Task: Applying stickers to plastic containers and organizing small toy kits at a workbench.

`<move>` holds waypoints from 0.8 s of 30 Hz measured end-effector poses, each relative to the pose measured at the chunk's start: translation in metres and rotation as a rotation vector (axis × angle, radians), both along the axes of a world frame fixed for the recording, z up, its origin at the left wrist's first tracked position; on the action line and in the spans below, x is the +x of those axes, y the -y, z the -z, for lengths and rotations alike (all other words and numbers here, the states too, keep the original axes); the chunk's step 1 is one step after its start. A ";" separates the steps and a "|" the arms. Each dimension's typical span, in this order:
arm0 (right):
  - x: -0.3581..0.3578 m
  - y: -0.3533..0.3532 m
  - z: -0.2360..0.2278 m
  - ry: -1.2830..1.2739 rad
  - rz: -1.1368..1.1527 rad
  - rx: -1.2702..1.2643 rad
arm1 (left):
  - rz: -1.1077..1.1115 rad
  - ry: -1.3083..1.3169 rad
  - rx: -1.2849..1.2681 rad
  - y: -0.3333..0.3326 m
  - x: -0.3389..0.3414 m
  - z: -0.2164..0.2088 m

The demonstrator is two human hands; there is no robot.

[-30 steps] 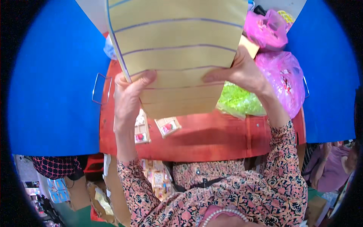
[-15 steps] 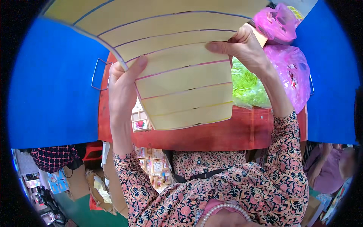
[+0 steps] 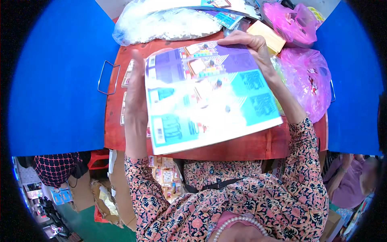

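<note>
Between my hands is a fanned stack of printed card sheets, purple at the top and turquoise below, with glare over the middle. My left hand is at the stack's left edge, its thumb pointing up and its other fingers partly hidden behind the sheets. My right hand grips the top right corner, with fingers over the upper edge. Left of the stack, small compartment trays show partly beside my left hand.
At the back of the red table lies a clear bag of white pieces, with more printed sheets beside it. Pink plastic bags and a cream stack are on the right. Blue panels flank the table. Another person is at the lower right.
The stack has swung down and toward me, from its plain cream side to its printed side. The left thumb has come off the sheets, and the right fingers have shifted along the top edge.
</note>
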State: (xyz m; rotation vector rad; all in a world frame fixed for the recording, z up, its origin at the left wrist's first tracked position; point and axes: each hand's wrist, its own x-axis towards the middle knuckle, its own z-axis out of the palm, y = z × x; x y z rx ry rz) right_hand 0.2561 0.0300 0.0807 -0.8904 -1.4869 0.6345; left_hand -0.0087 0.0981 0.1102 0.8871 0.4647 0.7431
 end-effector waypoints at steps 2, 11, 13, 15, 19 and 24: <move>-0.001 0.002 0.000 0.038 0.001 0.026 | 0.026 -0.046 0.110 0.001 0.001 -0.001; 0.017 0.024 -0.010 -0.294 -0.296 -0.345 | -0.070 -0.109 0.259 0.002 0.003 0.015; 0.015 0.028 -0.008 -0.417 -0.379 -0.352 | -0.057 -0.090 0.258 0.005 0.006 0.016; 0.009 0.030 -0.003 -0.284 -0.126 -0.416 | -0.050 -0.109 0.232 0.008 0.011 0.017; 0.007 0.029 0.004 -0.305 -0.002 -0.411 | -0.072 -0.094 0.198 0.014 0.019 0.020; 0.016 0.033 -0.002 -0.289 -0.039 -0.409 | -0.053 -0.128 0.160 0.026 0.017 0.024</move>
